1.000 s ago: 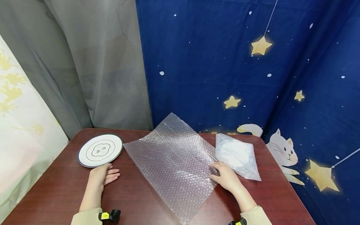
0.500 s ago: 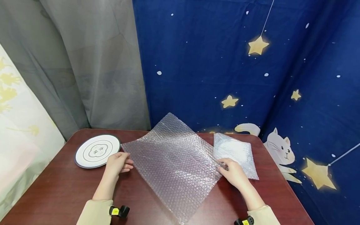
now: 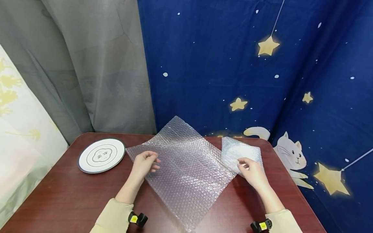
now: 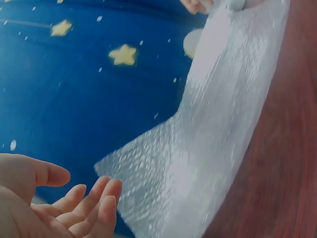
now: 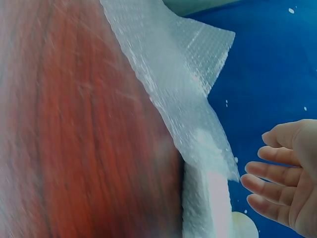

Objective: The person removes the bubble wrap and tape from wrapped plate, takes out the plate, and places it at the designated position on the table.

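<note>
A clear bubble wrap sheet (image 3: 186,171) lies spread over the middle of the table, turned so one corner points to the front edge. My left hand (image 3: 144,165) is above the sheet's left part, fingers loosely bent and holding nothing; in the left wrist view this hand (image 4: 74,203) shows a gap between thumb and fingers. Just beyond the sheet's right corner is my right hand (image 3: 254,173), in front of a flat bubble-wrapped packet (image 3: 242,152). Relaxed, empty fingers of the right hand (image 5: 285,173) appear in the right wrist view, apart from the wrap.
A white plate (image 3: 87,158) with a dark rim and a printed centre lies at the table's back left. The dark red wooden table (image 3: 73,194) ends at curtains, one grey (image 3: 116,81) and one blue with stars (image 3: 198,64).
My left hand has moved right, from beside the plate to over the sheet. My right hand has let go of the sheet's right corner and shifted right, towards the packet.
</note>
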`<action>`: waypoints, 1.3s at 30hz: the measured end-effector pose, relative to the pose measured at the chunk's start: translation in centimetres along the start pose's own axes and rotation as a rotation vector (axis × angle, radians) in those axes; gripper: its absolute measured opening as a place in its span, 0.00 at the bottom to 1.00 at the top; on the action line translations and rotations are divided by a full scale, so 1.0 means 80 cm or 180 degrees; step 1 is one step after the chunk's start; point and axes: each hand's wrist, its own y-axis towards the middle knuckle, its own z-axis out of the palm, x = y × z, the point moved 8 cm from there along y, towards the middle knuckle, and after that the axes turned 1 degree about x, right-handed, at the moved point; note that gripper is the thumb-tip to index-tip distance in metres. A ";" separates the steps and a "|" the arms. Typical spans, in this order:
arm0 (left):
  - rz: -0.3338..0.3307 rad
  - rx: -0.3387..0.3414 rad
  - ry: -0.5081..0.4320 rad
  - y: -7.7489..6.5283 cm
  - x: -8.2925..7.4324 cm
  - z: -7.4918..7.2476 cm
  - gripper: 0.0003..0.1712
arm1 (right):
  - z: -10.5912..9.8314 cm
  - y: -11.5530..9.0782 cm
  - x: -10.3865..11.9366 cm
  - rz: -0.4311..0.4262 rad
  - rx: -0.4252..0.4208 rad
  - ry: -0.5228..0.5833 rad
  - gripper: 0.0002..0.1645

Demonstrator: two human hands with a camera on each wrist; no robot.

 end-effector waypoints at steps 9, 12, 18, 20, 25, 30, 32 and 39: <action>0.0147 0.0199 -0.0038 -0.006 -0.011 0.055 0.14 | -0.027 0.004 -0.017 0.0136 -0.0163 -0.0163 0.14; 0.0177 0.0305 -0.0024 -0.009 -0.012 0.070 0.15 | -0.030 0.006 -0.022 0.0161 -0.0182 -0.0184 0.14; 0.0184 0.0515 -0.0001 -0.014 -0.015 0.093 0.19 | -0.039 0.009 -0.032 0.0205 -0.0252 -0.0240 0.13; 0.0170 0.0578 -0.0001 -0.015 -0.015 0.100 0.20 | -0.042 0.010 -0.036 0.0240 -0.0262 -0.0251 0.13; 0.0170 0.0726 -0.0084 -0.016 -0.016 0.119 0.20 | -0.048 0.013 -0.044 0.0331 -0.0263 -0.0266 0.14; 0.0138 0.0865 -0.0177 -0.017 -0.018 0.142 0.20 | -0.052 0.016 -0.051 0.0389 -0.0227 -0.0304 0.15; 0.0125 0.0913 -0.0206 -0.017 -0.018 0.150 0.20 | -0.053 0.017 -0.055 0.0416 -0.0212 -0.0322 0.15; 0.0097 0.1023 -0.0234 -0.017 -0.017 0.178 0.20 | -0.057 0.019 -0.069 0.0466 -0.0251 -0.0346 0.15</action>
